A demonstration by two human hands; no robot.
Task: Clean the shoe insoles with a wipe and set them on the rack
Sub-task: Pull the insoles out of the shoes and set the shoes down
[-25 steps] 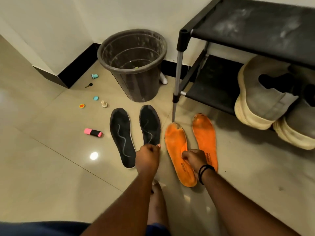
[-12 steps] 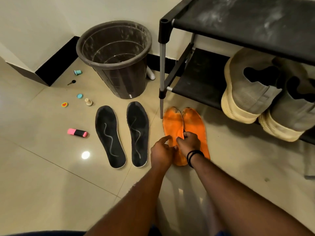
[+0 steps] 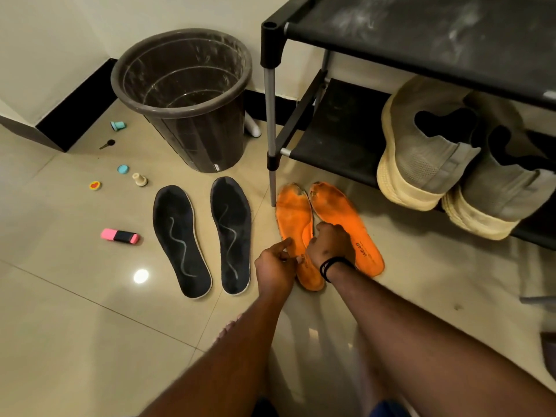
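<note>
Two orange insoles lie side by side on the floor by the rack leg, the left one (image 3: 293, 215) and the right one (image 3: 340, 212). My right hand (image 3: 329, 245) curls its fingers over the left orange insole's inner edge. At that insole's outer edge, near the heel, my left hand (image 3: 275, 263) pinches it with forefinger and thumb. Two black insoles (image 3: 177, 236) (image 3: 233, 233) lie flat to the left, untouched. The black shoe rack (image 3: 421, 34) stands at the upper right. No wipe is in view.
A pair of grey shoes (image 3: 421, 152) stands on the rack's lower shelf (image 3: 337, 136). A dark bin (image 3: 186, 94) stands against the wall. A pink marker (image 3: 120, 236) and small caps (image 3: 140, 179) lie scattered on the tiled floor at the left.
My left hand has gone from the right black insole over to the left orange insole. The orange insoles, apart a second ago, now lie close together. The view has shifted.
</note>
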